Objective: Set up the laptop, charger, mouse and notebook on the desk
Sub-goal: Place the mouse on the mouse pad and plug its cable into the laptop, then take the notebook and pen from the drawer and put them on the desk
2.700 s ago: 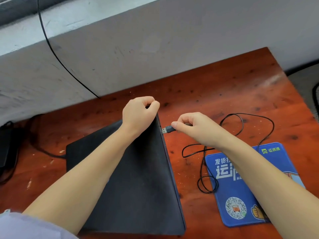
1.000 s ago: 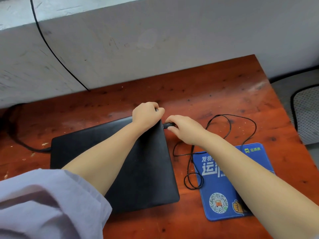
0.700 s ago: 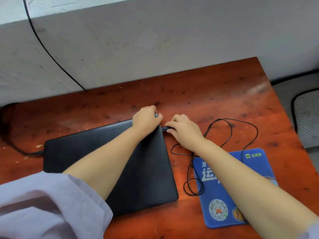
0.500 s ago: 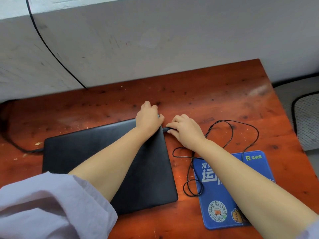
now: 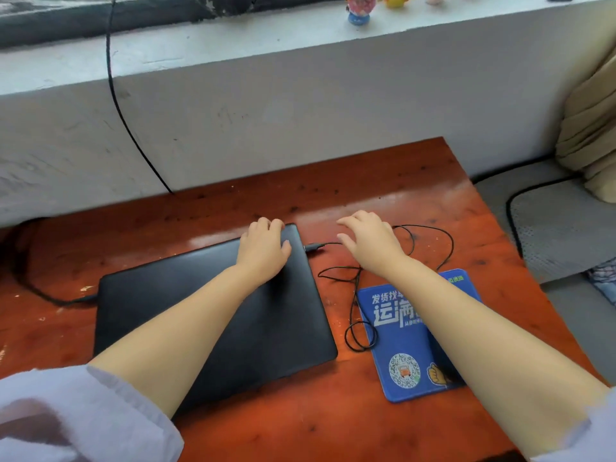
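Note:
A closed black laptop (image 5: 273, 315) lies flat on the red-brown wooden desk (image 5: 333, 421). My left hand (image 5: 265, 250) rests flat on the laptop's far right corner, fingers spread. A black USB plug (image 5: 313, 247) sits in the laptop's right side, and its thin black cable (image 5: 433, 235) loops over the desk to the right. My right hand (image 5: 370, 240) hovers open just right of the plug, not touching it. A blue mouse pad (image 5: 400, 328) lies to the right of the laptop, partly under my right forearm. The mouse is hidden, and no notebook is in view.
A black charger cable (image 5: 50, 296) runs into the laptop's left side. A white wall and sill (image 5: 266, 95) stand behind the desk, with a black wire (image 5: 115, 95) hanging down and small figurines (image 5: 358, 10) on top. A grey seat cushion (image 5: 550, 228) sits right of the desk.
My right hand has let go of the USB plug and lifted to the right, fingers now spread. My left hand has flattened onto the laptop lid. The laptop lies flat, no longer tilted.

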`<state>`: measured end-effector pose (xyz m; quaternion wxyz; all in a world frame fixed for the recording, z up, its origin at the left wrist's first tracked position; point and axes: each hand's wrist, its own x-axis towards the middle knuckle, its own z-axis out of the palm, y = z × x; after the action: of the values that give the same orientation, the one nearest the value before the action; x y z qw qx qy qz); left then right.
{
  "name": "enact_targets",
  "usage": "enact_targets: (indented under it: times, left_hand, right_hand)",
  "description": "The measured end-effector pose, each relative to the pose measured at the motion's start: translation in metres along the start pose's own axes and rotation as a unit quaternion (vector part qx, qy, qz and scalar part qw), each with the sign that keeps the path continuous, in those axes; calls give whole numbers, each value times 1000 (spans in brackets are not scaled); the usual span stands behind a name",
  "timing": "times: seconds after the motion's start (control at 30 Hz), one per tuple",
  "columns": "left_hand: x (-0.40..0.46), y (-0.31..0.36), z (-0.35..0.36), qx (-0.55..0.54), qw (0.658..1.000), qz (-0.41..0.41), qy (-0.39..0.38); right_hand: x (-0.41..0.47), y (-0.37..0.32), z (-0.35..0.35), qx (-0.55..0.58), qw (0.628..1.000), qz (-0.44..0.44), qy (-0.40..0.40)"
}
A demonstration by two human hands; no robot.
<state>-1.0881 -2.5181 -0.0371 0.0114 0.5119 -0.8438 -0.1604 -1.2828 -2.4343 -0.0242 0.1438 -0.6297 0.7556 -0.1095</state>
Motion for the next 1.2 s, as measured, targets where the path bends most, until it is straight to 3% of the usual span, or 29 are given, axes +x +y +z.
enact_targets:
  times: [0.2, 0.37, 0.53, 0.7, 0.87, 1.03, 1.13, 1.2]
  left_hand:
    - [-49, 55, -5, -22, 987, 157, 8]
    - [-135, 105, 14, -65, 948, 309, -40]
    - [-250, 138, 54, -40, 884, 445, -138]
    - [-341, 181, 93, 17, 830, 517, -208]
    - [-400, 204, 158, 48, 812, 484, -323]
    - [-431, 209, 249, 42, 840, 336, -424]
    - [-436, 213, 305, 10, 869, 245, -430]
    - [-432, 221, 339, -7, 882, 223, -415]
  right_hand:
    - [-113, 4, -19, 5, 989, 105, 100]
    - [-260, -11, 9, 17, 954, 255, 157]
    - [-415, -41, 58, 42, 907, 396, 139]
    - [-547, -60, 98, 102, 832, 532, 120]
    - [-641, -63, 150, 185, 761, 615, 95]
    - [-702, -39, 217, 286, 694, 655, 90]
    - [-722, -7, 257, 342, 623, 692, 132]
    - [-729, 21, 279, 382, 545, 720, 194]
